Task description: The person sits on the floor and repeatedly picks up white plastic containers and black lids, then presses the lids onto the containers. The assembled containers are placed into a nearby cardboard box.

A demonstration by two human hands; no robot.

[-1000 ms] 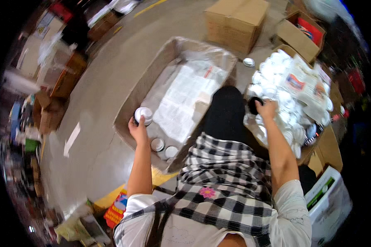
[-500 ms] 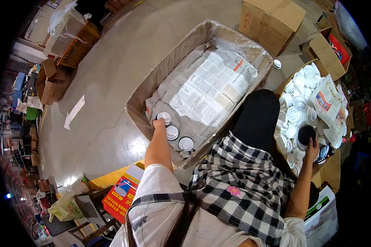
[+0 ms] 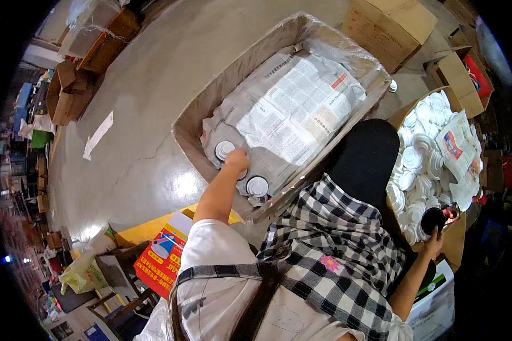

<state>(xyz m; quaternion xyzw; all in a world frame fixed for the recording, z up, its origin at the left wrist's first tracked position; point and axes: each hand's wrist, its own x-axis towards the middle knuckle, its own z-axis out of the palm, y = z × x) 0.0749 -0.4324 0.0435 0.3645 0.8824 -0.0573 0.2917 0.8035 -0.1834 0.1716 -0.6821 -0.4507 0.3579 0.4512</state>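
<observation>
My left hand (image 3: pixel 237 159) reaches into the plastic-lined cardboard box (image 3: pixel 191 160), its fingers curled at the middle one of three round pieces. That stepped white lid (image 3: pixel 242 174) is mostly covered by the hand. Another white lid with a dark rim (image 3: pixel 224 150) lies just beyond it, and a third white lid (image 3: pixel 257 186) sits nearer to me. In my right hand (image 3: pixel 433 245) is a black round disc (image 3: pixel 433 220), gripped by its near edge. It is held over the near end of a carton (image 3: pixel 393 215) heaped with stepped white lids (image 3: pixel 413 159).
Newspaper (image 3: pixel 293 102) lines the box floor. A crumpled printed sheet (image 3: pixel 459 149) lies on the heaped lids. Closed carton (image 3: pixel 388 31) and an open carton (image 3: pixel 459 78) stand beyond. A red printed box (image 3: pixel 160 258) is at my left, near a dark stool (image 3: pixel 122 267).
My left hand has shifted from the farthest lid to the middle one. The right hand has drawn the black disc nearer to me, toward the carton's near end. The view has shifted slightly.
</observation>
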